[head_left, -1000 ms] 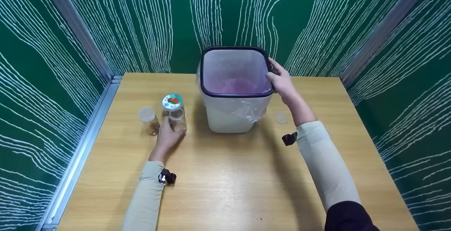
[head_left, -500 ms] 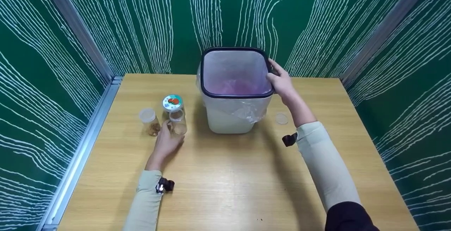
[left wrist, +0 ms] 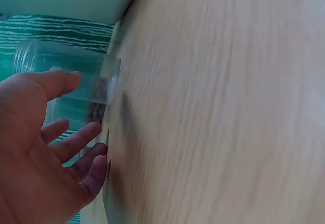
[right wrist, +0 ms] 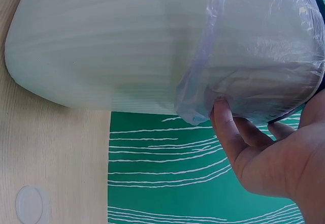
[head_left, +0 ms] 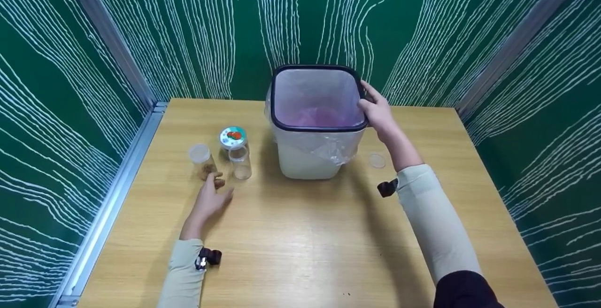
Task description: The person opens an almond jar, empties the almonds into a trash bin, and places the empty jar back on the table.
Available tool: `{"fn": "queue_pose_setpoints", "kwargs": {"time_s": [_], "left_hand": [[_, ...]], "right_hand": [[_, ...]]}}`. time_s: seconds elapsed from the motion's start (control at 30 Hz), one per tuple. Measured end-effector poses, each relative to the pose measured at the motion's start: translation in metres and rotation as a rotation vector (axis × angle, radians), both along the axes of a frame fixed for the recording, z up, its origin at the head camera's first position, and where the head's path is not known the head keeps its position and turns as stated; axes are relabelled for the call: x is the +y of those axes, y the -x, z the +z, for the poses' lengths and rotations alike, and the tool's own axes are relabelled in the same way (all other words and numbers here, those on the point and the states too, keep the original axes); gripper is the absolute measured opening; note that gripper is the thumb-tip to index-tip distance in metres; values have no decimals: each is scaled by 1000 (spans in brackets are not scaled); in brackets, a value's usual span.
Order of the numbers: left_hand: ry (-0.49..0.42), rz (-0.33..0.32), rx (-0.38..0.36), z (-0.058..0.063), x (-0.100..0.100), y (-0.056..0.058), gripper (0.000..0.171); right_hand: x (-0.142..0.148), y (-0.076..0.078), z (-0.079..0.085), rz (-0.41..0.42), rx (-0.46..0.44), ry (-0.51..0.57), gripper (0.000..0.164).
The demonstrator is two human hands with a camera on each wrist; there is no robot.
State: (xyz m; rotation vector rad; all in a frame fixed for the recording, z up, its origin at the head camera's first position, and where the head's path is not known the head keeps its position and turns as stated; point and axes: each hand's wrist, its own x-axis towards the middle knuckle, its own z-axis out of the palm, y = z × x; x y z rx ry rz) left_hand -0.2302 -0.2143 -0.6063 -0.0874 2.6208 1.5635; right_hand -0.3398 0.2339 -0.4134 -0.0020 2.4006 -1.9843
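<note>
In the head view my left hand (head_left: 211, 200) is off the empty clear jar (head_left: 241, 165), fingers spread and loosely bent. Its fingertips are in front of a lidded clear jar (head_left: 200, 154) with brown pieces at the bottom. Behind the empty jar stands a jar with a printed round lid (head_left: 233, 136), partly hidden. The left wrist view shows the relaxed fingers (left wrist: 76, 142) beside a clear jar (left wrist: 84, 64). My right hand (head_left: 379, 113) grips the dark rim of a pale trash bin (head_left: 307, 160), at its right side. A clear liner bag (right wrist: 254, 46) overhangs the bin's outside.
A round clear lid (head_left: 377, 160) lies on the wooden table (head_left: 300, 247), right of the bin. Pink shows inside the bin, toward its bottom. Green walls (head_left: 253, 31) with white wavy lines enclose the table's back and sides.
My left hand has let go of the empty jar and moved left and nearer, toward the jar with brown pieces. The right hand stays on the bin's rim.
</note>
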Motion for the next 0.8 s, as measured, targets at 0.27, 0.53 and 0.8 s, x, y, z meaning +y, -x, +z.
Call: {"fn": "queue_pose_setpoints", "kwargs": {"time_s": [0.27,0.53,0.8], "left_hand": [[-61,178,162,-9,-16,-4,26],[-34,352,196,-10,-25,-1,26],[-111,376,149,-13,-26,4,54]], "right_hand": [[0,-1,0,-1,5,13,65],[-1,1,2,-6,22,20,64],[2,-1,-1,7,8,14,63]]}}
